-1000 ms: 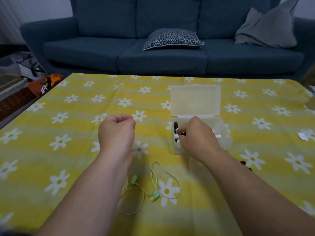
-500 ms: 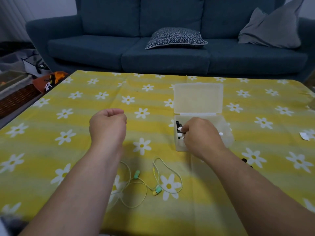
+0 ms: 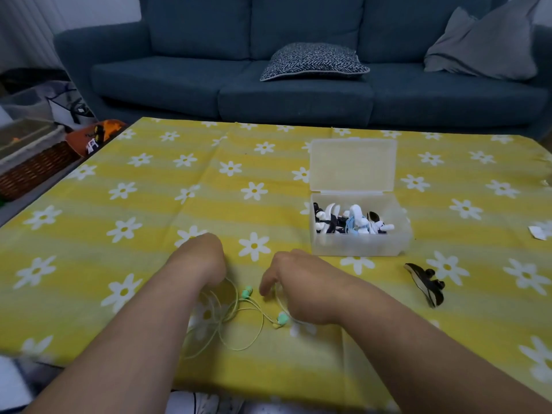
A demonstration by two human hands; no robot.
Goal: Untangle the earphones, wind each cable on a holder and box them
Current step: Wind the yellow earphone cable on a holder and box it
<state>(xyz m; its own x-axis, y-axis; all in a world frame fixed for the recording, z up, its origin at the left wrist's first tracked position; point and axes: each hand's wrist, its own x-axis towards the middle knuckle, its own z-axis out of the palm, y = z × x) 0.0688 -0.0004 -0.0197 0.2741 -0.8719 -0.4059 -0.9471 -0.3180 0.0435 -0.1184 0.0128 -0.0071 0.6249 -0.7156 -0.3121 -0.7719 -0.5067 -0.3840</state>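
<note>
A pale yellow-green earphone cable (image 3: 239,324) with mint earbuds (image 3: 247,292) lies tangled in loops near the table's front edge. My left hand (image 3: 200,259) hovers over the tangle's left loops, back up, with its fingers hidden beneath it. My right hand (image 3: 298,285) is at the tangle's right side, thumb pointing down, and a strand of cable runs in between thumb and curled fingers. Beyond it stands the clear plastic box (image 3: 358,248), lid open, with several wound earphones inside. A black holder (image 3: 425,283) lies to the right of my right forearm.
The table wears a yellow cloth with white daisies (image 3: 119,204). A scrap of white paper (image 3: 539,231) lies at the right edge. A blue sofa (image 3: 298,94) with cushions stands behind, and a wicker basket (image 3: 33,165) is on the floor at left.
My right hand left the box and came down to the green earphones. The left hand dropped from mid-air onto the tangle. The camera view tilted down and shifted.
</note>
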